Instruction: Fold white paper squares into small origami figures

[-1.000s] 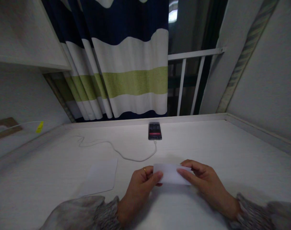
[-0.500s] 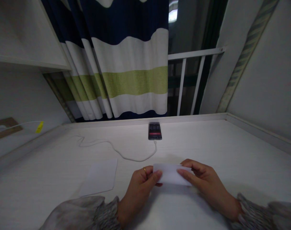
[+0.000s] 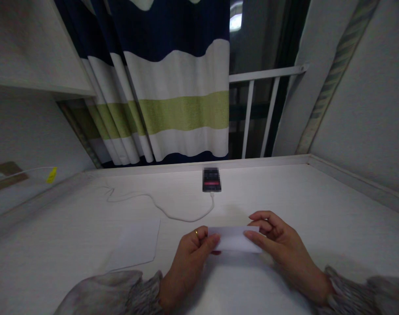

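Note:
A narrow white piece of paper (image 3: 232, 239), apparently folded, is held level above the table between my two hands. At its left end my left hand (image 3: 194, 253) pinches it, thumb on the front and fingers behind; a ring shows on one finger. My right hand (image 3: 280, 247) has its thumb on the front near the right end, with some fingers behind the top edge and the index finger raised off the paper. To the left, a flat white sheet of paper (image 3: 136, 243) lies on the table.
On the white table (image 3: 317, 205), a phone (image 3: 211, 180) with a blurred screen lies near the back edge. Its white charging cable (image 3: 179, 218) runs left. Behind hangs a striped curtain (image 3: 182, 109) beside a white window railing (image 3: 268, 74). A shelf (image 3: 38, 85) juts out at upper left.
The index finger of my right hand has lifted away from the paper's top edge. My left hand keeps its pinch, and the paper stays in nearly the same place.

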### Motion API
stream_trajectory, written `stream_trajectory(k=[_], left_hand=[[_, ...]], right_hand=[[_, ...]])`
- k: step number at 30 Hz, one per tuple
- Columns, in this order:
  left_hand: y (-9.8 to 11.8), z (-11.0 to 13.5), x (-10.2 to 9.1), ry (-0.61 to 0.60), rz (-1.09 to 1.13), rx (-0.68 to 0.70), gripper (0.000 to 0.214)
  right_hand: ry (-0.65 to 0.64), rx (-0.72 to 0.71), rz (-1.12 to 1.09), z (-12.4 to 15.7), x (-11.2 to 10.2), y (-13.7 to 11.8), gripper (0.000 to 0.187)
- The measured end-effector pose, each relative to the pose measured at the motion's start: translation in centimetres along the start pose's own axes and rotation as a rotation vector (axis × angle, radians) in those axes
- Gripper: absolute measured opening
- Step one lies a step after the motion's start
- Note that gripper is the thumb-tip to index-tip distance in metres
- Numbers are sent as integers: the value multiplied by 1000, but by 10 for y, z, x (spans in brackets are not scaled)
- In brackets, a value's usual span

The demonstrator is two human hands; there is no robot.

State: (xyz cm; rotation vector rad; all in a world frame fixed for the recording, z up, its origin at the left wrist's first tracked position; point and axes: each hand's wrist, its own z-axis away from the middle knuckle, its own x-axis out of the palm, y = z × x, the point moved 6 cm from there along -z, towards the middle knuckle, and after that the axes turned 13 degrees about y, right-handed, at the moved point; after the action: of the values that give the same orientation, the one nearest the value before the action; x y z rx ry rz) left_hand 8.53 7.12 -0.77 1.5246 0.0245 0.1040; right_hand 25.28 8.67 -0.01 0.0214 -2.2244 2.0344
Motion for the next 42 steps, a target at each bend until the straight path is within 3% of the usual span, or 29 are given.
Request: stream_trajectory(k=[28, 33, 37, 42], left_hand=[[-2, -1, -3, 23, 13, -10, 26], [-4, -3, -4, 51, 13, -17, 27], [-8, -4, -5, 35, 9, -67, 30], [-8, -4, -4, 3, 8, -61, 31]], right_hand=[[41, 69, 6, 0, -2, 2, 31], [39, 95, 127, -4, -4, 6, 30], [12, 22, 235, -8, -4, 3, 19], [-19, 32, 232, -9, -3, 3, 15]])
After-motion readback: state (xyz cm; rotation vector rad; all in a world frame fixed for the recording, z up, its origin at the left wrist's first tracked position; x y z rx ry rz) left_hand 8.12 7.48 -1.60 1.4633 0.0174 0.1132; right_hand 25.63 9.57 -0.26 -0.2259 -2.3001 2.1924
